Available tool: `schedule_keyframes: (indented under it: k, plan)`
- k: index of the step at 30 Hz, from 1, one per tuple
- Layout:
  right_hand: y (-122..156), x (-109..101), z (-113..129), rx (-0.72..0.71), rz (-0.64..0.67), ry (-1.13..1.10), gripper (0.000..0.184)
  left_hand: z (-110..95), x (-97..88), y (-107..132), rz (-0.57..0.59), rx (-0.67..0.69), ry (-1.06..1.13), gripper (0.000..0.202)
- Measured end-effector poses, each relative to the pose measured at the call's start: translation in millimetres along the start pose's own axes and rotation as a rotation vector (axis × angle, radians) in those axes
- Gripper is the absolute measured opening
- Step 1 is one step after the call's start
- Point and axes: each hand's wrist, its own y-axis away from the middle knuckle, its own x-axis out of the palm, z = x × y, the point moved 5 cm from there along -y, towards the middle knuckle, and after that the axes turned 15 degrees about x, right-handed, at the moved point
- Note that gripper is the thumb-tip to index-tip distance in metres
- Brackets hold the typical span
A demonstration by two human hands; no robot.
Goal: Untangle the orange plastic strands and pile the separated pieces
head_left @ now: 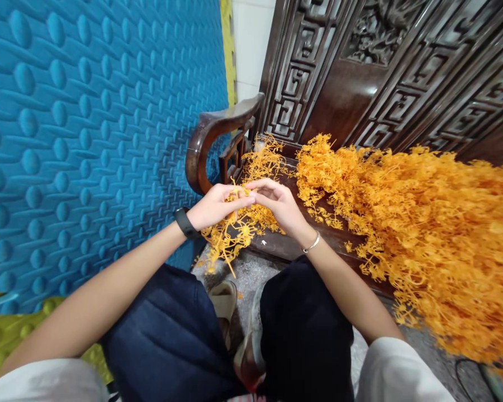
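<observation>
My left hand (218,205), with a dark band at its wrist, is closed around thin yellow-orange plastic flower stems (228,243). The bunch hangs below its fingers, over the bench edge and floor. My right hand (280,205), with a silver bangle, meets the left fingertips, thumb and forefinger pinched at the same spot. What exactly lies between the right fingertips is too small to make out. Just behind both hands, a loose pile of similar plastic stems (265,162) lies on the bench seat.
A large heap of orange plastic flower pieces (444,223) covers the right of the dark carved wooden bench (339,100). Its curved armrest (199,151) stands left of the hands. Blue textured foam matting (88,139) fills the left side. My knees and sandals (224,301) are below.
</observation>
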Motion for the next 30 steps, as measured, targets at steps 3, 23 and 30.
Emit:
schedule_keyframes:
  k: [3,23,30]
  plan:
    - [-1,-1,-3,0.019,0.102,0.019,0.021,3,-1.6,1,0.021,0.02,-0.002,0.032]
    - [-8,-174,-63,0.092,-1.05,0.068,0.017,-17,5.8,18,0.052,0.047,-0.133,0.033]
    - [-21,-115,-36,-0.036,-0.51,0.49,0.015,1,8.0,2,0.059,-0.005,-0.131,0.029]
